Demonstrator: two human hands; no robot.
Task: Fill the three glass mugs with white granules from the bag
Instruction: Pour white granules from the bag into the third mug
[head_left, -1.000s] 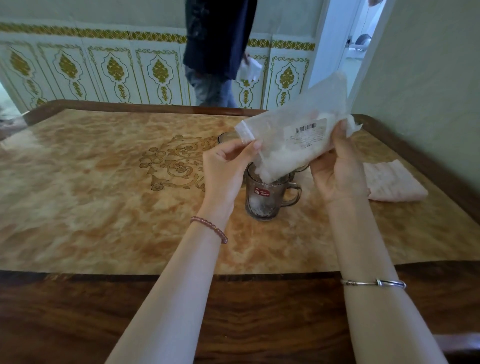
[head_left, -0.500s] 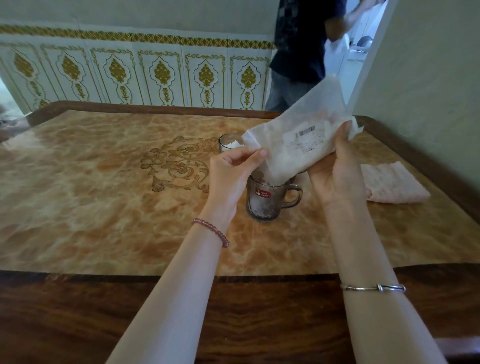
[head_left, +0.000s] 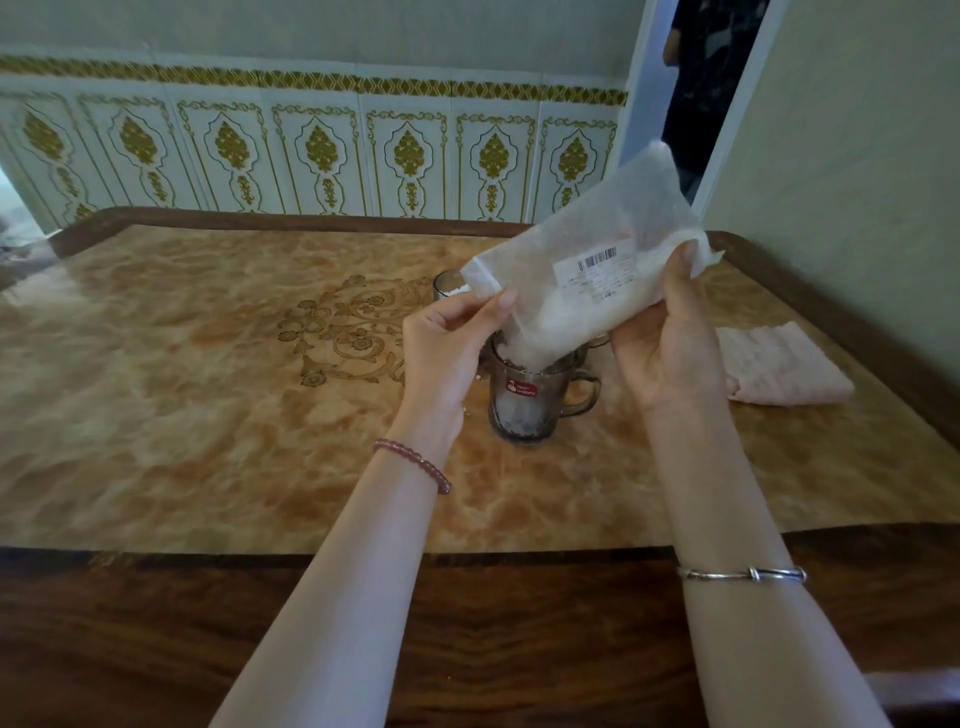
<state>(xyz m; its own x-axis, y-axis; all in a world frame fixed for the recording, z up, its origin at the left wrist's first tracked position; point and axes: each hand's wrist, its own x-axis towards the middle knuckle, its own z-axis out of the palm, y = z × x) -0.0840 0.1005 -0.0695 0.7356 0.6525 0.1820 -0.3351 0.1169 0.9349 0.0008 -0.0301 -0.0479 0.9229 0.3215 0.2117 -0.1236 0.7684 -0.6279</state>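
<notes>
Worktop (head_left: 208, 441): marbled brown surface with a gold floral inlay at centre and a dark wood border on the near side. Tiled wall (head_left: 322, 150) behind it, white panels with gold motifs. A person in dark clothing (head_left: 706, 88) stands in the doorway at upper right.

Bag (head_left: 587, 280): translucent plastic, tilted with its open lower corner dipping into the nearest mug, white label with barcode facing the camera. White granules (head_left: 550, 327) are heaped toward the lowered end.

Folded pink cloth (head_left: 779, 364) lies on the worktop to the right, apart from the mugs.

Right hand (head_left: 670, 343): fingers curled round the raised end of the bag, thumb on the front face. Silver bangle (head_left: 743, 574) on that wrist.

Left hand (head_left: 447, 348): fingers pinch the bag's lower edge near the opening. Pink bead bracelet (head_left: 415, 462) on that wrist.

Nearest mug (head_left: 530, 405): smoky glass, red label, handle to the right, upright, partly filled with granules. Far mug (head_left: 449, 286) behind the left hand holds granules. A third mug (head_left: 597, 340) is mostly hidden behind the bag; contents cannot be told.
</notes>
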